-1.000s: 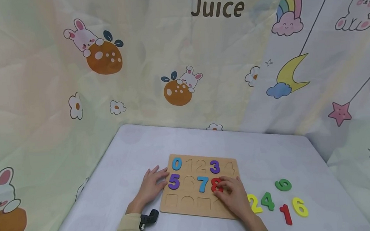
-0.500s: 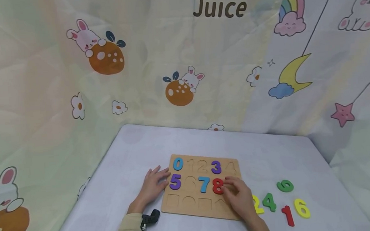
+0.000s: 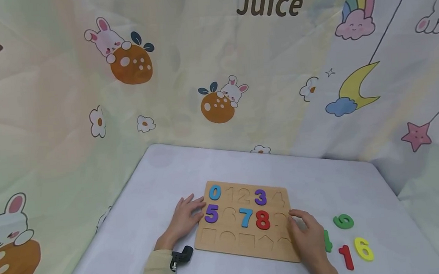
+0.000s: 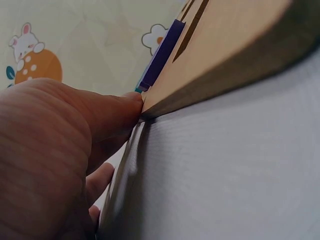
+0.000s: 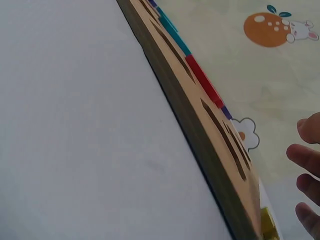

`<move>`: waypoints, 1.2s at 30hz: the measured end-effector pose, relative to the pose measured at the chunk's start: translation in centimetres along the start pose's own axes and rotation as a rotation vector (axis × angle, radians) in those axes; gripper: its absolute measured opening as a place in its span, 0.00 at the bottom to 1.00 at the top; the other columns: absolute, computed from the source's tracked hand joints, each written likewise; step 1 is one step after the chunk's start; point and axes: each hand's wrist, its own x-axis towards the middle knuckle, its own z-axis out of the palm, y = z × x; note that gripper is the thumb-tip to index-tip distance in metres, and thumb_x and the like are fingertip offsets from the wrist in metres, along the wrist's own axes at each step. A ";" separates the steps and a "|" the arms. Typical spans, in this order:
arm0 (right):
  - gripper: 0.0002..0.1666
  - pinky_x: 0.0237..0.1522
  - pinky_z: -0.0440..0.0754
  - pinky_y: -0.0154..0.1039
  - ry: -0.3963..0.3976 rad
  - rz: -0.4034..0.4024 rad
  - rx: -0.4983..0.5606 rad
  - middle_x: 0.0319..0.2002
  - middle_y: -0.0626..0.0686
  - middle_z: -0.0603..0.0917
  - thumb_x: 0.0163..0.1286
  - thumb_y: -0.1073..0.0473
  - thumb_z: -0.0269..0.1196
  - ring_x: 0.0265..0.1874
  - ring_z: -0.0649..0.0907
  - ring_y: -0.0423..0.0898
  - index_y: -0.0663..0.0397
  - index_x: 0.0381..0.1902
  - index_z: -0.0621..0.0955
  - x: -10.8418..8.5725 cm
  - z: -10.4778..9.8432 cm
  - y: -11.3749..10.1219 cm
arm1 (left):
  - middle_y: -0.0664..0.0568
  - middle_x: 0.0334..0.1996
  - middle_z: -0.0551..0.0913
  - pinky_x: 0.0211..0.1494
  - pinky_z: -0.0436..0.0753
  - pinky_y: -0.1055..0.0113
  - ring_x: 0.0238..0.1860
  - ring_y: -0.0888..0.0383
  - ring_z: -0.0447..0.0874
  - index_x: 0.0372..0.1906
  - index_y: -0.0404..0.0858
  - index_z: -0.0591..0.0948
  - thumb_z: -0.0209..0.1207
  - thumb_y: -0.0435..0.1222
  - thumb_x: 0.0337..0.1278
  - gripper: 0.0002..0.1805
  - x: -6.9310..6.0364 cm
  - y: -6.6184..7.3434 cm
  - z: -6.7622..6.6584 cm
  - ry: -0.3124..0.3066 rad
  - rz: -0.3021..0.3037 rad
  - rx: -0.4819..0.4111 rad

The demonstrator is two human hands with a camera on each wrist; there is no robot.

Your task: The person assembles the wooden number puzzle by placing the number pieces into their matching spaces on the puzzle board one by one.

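A wooden number board [image 3: 246, 247] lies on the table with the blue 0 [image 3: 215, 192], purple 3 [image 3: 260, 197], purple 5 [image 3: 211, 213], blue 7 [image 3: 246, 217] and red 8 [image 3: 262, 220] in it. My left hand [image 3: 187, 218] is at the board's left edge. In the left wrist view its thumb [image 4: 117, 107] touches the board's side. My right hand [image 3: 308, 237] hovers by the board's right edge, holding nothing, its fingers spread in the right wrist view. The yellow 2 is hidden behind it in the head view; a yellow piece [image 5: 268, 223] shows beyond the board in the right wrist view.
Right of the board lie a green 9 [image 3: 343, 221], a yellow 6 [image 3: 363, 249], a red 1 [image 3: 346, 257] and a green 4 [image 3: 328, 240], partly covered by the right hand. A printed cloth [image 3: 179, 50] hangs behind the white table [image 3: 191, 164].
My right hand has let go of the red 8, which stays in the board, and has moved right to the board's edge. The left hand keeps its place. The head view has shifted slightly.
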 end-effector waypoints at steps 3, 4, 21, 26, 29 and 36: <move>0.11 0.60 0.77 0.57 0.006 0.046 -0.021 0.46 0.52 0.86 0.65 0.65 0.66 0.56 0.81 0.52 0.52 0.46 0.83 0.3 -0.9 0.4 | 0.53 0.64 0.76 0.79 0.42 0.47 0.74 0.46 0.57 0.56 0.42 0.82 0.64 0.36 0.60 0.19 0.2 0.2 -0.2 0.007 0.002 0.001; 0.11 0.60 0.77 0.58 0.006 0.058 -0.032 0.47 0.52 0.86 0.65 0.65 0.65 0.56 0.80 0.53 0.52 0.46 0.83 0.4 -1.2 0.6 | 0.53 0.65 0.76 0.79 0.42 0.46 0.74 0.46 0.57 0.56 0.42 0.82 0.64 0.36 0.60 0.19 0.3 0.2 -0.2 0.007 0.003 0.002; 0.23 0.62 0.73 0.62 -0.396 0.159 -0.190 0.57 0.60 0.81 0.63 0.56 0.68 0.62 0.74 0.63 0.55 0.55 0.80 0.0 -6.3 3.6 | 0.53 0.64 0.76 0.78 0.42 0.45 0.74 0.45 0.58 0.56 0.42 0.82 0.64 0.36 0.59 0.19 0.6 0.0 0.0 0.021 0.012 0.009; 0.32 0.70 0.55 0.67 -0.571 0.233 -0.208 0.61 0.60 0.78 0.57 0.47 0.72 0.67 0.64 0.70 0.55 0.56 0.81 -1.0 -7.3 4.4 | 0.53 0.64 0.77 0.78 0.42 0.44 0.74 0.44 0.58 0.55 0.42 0.83 0.65 0.36 0.59 0.18 0.0 0.2 0.6 0.007 0.012 -0.016; 0.33 0.71 0.49 0.67 -0.637 0.234 -0.188 0.63 0.59 0.77 0.51 0.47 0.75 0.68 0.60 0.73 0.53 0.54 0.82 -1.4 -7.4 4.1 | 0.53 0.64 0.77 0.78 0.42 0.44 0.74 0.44 0.58 0.55 0.43 0.83 0.65 0.36 0.59 0.18 -0.2 0.2 0.6 0.017 0.006 -0.025; 0.28 0.69 0.47 0.70 -0.642 0.182 -0.191 0.66 0.60 0.73 0.49 0.56 0.77 0.68 0.58 0.75 0.45 0.51 0.82 -1.7 -7.1 3.1 | 0.51 0.64 0.77 0.78 0.43 0.43 0.73 0.43 0.58 0.55 0.42 0.83 0.64 0.35 0.59 0.17 -0.1 0.2 0.0 0.028 0.028 -0.011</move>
